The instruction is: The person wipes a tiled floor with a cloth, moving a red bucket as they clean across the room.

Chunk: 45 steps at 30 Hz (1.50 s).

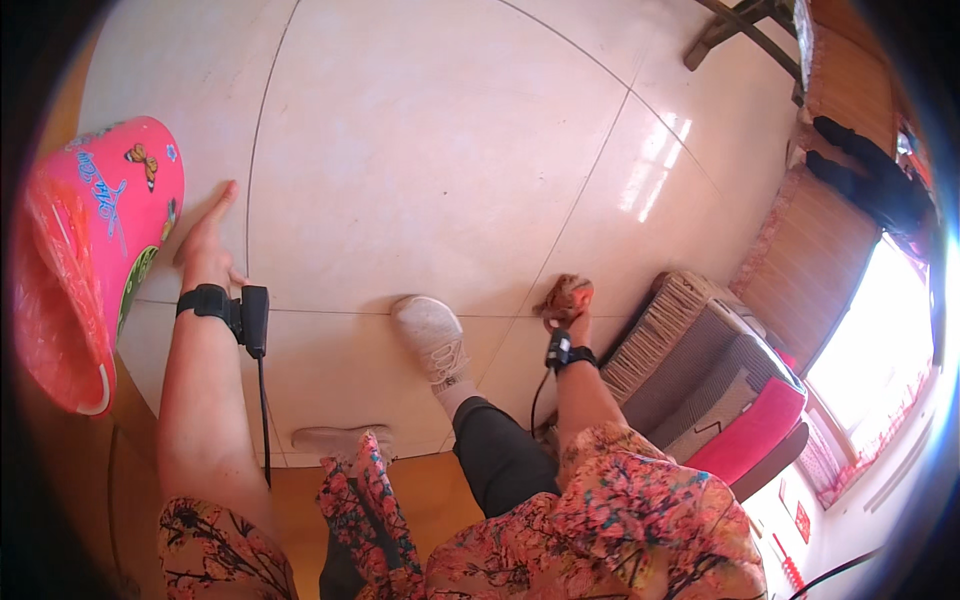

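Beside a pink waste bin (154, 180) lined with a red plastic bag (64, 300), my left hand (206, 240) is stretched out over the tiled floor (420, 165), fingers extended and holding nothing visible. The bin lies or leans at the left edge and bears printed butterflies. At right of centre, my right hand (574, 311) is closed on a crumpled brown and reddish item (561, 298), perhaps a cloth; its exact kind is unclear. Both wrists wear black straps with small cabled devices.
A cushioned seat (675, 375) with a pink cushion (750, 435) stands right of my right arm. Wooden legs (735, 34) of some furniture reach the floor at top right. Dark clothing or a dark object (870, 180) is near the bright window (870, 345). My shoe (431, 330) is between my hands.
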Tool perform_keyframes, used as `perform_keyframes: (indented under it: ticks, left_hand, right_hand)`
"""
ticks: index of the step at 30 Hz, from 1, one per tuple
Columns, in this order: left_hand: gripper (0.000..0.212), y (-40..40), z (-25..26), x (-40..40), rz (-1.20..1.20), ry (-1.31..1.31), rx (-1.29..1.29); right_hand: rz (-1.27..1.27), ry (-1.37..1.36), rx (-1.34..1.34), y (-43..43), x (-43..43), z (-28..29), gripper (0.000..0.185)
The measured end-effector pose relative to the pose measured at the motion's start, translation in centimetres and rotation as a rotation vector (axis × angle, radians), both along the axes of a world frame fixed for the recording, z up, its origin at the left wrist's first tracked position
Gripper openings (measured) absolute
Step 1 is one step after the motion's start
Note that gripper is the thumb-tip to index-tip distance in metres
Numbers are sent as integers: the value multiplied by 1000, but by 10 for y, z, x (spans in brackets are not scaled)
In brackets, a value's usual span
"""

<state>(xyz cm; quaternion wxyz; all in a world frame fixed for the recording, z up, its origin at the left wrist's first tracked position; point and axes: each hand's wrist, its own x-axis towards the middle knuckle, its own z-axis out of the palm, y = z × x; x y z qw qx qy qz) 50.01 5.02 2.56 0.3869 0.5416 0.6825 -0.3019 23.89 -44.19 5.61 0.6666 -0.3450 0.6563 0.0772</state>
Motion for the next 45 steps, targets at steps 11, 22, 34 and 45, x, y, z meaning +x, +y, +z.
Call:
perform_keyframes:
  ticks: [11, 22, 34, 45]
  left_hand:
    - [121, -2, -16, 0, -50, -31, -91]
    - [121, -6, 4, 4, 75, 13, 89]
    - [120, -15, 1, 13, -35, 74, -68]
    - [144, -13, -6, -4, 27, -35, 125]
  right_hand:
    - [219, 119, -1055, 82, 298, -67, 50]
    - [443, -380, -676, -71, 364, -16, 16]
    - [712, -212, -837, -129, 378, -60, 5]
    - [555, -543, -445, -2, 336, 12, 25]
